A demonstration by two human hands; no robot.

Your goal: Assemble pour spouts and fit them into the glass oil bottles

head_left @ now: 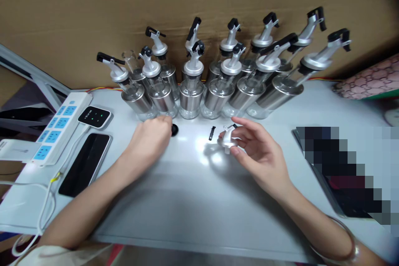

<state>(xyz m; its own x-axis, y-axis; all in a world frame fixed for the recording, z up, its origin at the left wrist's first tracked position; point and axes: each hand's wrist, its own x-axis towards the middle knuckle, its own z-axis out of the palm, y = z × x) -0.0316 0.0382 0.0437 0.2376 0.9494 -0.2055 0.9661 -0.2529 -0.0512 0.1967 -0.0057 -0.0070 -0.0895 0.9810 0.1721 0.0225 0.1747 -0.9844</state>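
Observation:
My right hand [255, 149] holds a silver pourer cap [228, 141] between thumb and fingers, just above the white table [193, 199]. A small black stopper piece [212, 132] lies on the table just left of that cap. My left hand [151, 137] is curled with its fingertips on a small round black part [174, 129]. Right behind both hands stand several glass and steel oil bottles [190, 95] with silver spouts and black lever caps. One bottle [131, 64] at the back left has no cap.
At the left lie a white power strip with blue sockets [59, 126], a small black device with green lights [94, 116] and a dark phone [85, 162]. A blurred dark object [346, 170] sits at the right. Brown cardboard [199, 4] forms the back wall.

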